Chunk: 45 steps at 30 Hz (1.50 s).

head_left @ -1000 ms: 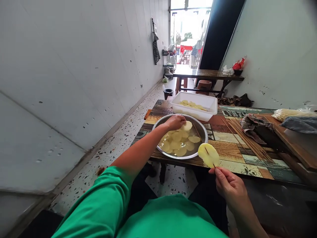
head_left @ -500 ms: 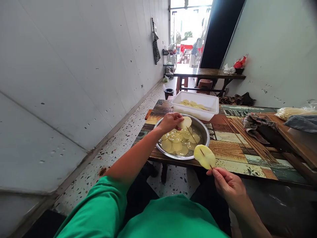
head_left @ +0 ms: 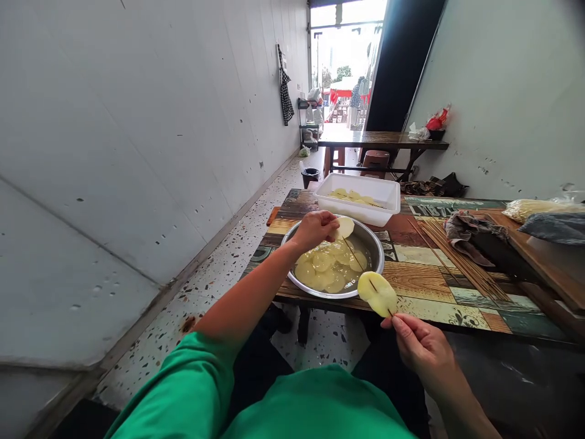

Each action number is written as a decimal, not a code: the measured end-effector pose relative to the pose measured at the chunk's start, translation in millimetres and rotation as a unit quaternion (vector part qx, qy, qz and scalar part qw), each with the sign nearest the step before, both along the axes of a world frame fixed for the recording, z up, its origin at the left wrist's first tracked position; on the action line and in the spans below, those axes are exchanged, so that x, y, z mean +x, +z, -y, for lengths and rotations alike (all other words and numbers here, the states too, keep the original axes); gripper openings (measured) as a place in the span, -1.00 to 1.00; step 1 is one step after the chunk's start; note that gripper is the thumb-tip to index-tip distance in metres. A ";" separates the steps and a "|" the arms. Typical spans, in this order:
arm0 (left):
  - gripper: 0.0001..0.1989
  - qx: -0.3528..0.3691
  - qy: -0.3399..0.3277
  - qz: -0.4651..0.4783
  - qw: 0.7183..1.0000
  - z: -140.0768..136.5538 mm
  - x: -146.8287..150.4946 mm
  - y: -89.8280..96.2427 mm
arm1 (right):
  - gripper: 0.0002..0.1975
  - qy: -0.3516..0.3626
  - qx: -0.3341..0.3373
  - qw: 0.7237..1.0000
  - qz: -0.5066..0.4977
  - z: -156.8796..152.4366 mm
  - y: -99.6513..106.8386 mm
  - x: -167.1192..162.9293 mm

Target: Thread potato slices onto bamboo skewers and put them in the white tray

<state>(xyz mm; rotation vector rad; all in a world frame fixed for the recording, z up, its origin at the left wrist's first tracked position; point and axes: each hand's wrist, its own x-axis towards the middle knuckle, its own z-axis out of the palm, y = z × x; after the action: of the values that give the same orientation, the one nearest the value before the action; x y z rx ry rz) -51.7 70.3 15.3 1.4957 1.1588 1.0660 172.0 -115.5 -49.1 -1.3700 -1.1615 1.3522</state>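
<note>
Above the far side of a metal basin [head_left: 380, 256], my left hand [head_left: 316, 231] pinches a pale potato slice [head_left: 345, 228]. A thin wooden skewer [head_left: 354, 253] runs from that slice down toward my right hand [head_left: 423, 344], which grips the skewer's near end. Two overlapping potato slices [head_left: 378, 294] are threaded on the skewer close to my right fingers. The basin holds water with several loose potato slices [head_left: 322, 262] lying in it. Whether the skewer's tip has gone through the slice in my left hand, I cannot tell.
Behind the basin stands a white plastic tub [head_left: 388, 204] with skewered potato slices inside. Loose bamboo skewers [head_left: 461, 259] and a crumpled cloth [head_left: 475, 235] lie to the right on the patterned table [head_left: 420, 277]. A wooden board [head_left: 534, 250] with bags is farther right.
The view has shifted slightly. Both hands keep their holds, the left on the single slice and the right on the skewer, with little movement between them.
</note>
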 end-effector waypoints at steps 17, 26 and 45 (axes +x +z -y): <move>-0.96 0.042 0.001 -0.028 0.999 5.6 3.1 2.9 | -0.56 -0.004 0.011 1.000 -0.012 0.0 -11.0 0.4; -0.95 0.026 -0.020 0.075 0.997 -4.4 3.3 -7.7 | -0.62 0.029 -0.088 0.977 -0.195 -4.7 -0.8 -1.3; -0.90 0.040 -0.013 0.110 0.993 0.2 9.6 -7.2 | -0.64 0.026 -0.049 0.982 -0.183 -6.2 -10.2 5.3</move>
<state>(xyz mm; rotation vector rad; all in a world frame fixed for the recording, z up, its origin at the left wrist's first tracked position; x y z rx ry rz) -42.2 70.1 8.1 1.4089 0.9511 1.2383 177.4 -109.3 -59.3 -1.1021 -0.8981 1.6366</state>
